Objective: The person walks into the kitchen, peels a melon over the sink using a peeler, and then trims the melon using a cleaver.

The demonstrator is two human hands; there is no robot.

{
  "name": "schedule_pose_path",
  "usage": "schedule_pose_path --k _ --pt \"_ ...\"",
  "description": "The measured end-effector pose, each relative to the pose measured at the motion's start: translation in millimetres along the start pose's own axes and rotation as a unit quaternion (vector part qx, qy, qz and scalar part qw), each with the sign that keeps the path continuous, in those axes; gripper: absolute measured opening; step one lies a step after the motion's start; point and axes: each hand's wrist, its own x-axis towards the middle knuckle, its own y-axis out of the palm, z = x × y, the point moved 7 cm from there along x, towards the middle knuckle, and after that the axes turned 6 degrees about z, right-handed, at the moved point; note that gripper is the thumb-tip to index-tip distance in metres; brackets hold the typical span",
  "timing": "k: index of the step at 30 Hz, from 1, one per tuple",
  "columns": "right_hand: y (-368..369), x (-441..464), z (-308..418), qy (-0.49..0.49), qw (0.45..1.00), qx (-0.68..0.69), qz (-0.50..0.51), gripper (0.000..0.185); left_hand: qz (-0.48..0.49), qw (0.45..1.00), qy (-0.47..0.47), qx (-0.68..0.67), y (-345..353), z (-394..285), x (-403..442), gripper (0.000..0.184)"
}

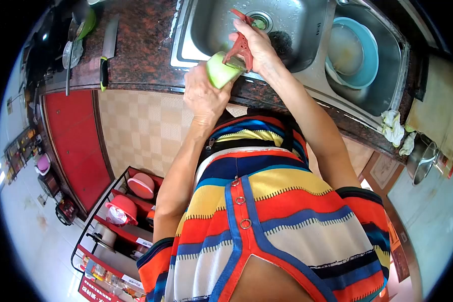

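So my left hand (205,94) is wrapped round a chunky, pale green piece of gourd or something like it (220,71), gripping it from the left and below. It sticks up out of my fingers, tilted, near the front edge of the sink. My right hand (259,52) is just beside it, closed on a red plastic peeler with a metal blade (242,47), and the blade end is right up at the right side of the green piece. Honestly can't tell if it's actually biting in.

Just past my right hand is the stainless steel sink basin (211,31), wet inside, with some green bits (258,23) at the drain and a dark, round, scrubber-looking clump (280,43) just to the right of my fingers. Further right of that hand, in the second basin, there's a round light-blue plastic tub (370,53) with cloudy liquid in it.

Well off to the left of my left hand, a broad-bladed kitchen knife with a black and yellow-green handle (104,70) lies on the speckled dark red-brown stone counter (146,48), its handle end towards me. Behind both hands, closest to me, is my multicoloured striped top (292,194).
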Motion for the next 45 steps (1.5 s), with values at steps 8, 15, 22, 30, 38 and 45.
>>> schedule_pose_path --k 8,15,22,30,38,45 --pt "3 24 3 -0.032 0.988 -0.126 0.085 0.038 -0.008 1.000 0.025 -0.016 2 0 2 0.052" --pt "-2 77 -24 0.027 0.975 -0.173 0.135 0.037 0.018 0.999 0.028 0.001 2 0 -3 0.052" --pt "-41 90 12 -0.078 0.908 -0.408 -0.053 0.018 0.024 0.999 0.041 -0.009 5 -1 3 0.051" --pt "18 12 17 -0.061 0.981 -0.151 0.107 0.018 0.025 0.999 0.029 -0.012 1 -2 4 0.053" --pt "27 31 -1 -0.004 0.970 -0.197 0.141 0.021 0.016 0.998 0.050 -0.016 5 3 1 0.054" --pt "-45 86 -19 0.007 0.957 -0.284 -0.054 0.015 0.013 0.999 0.034 -0.023 1 10 -2 0.051"
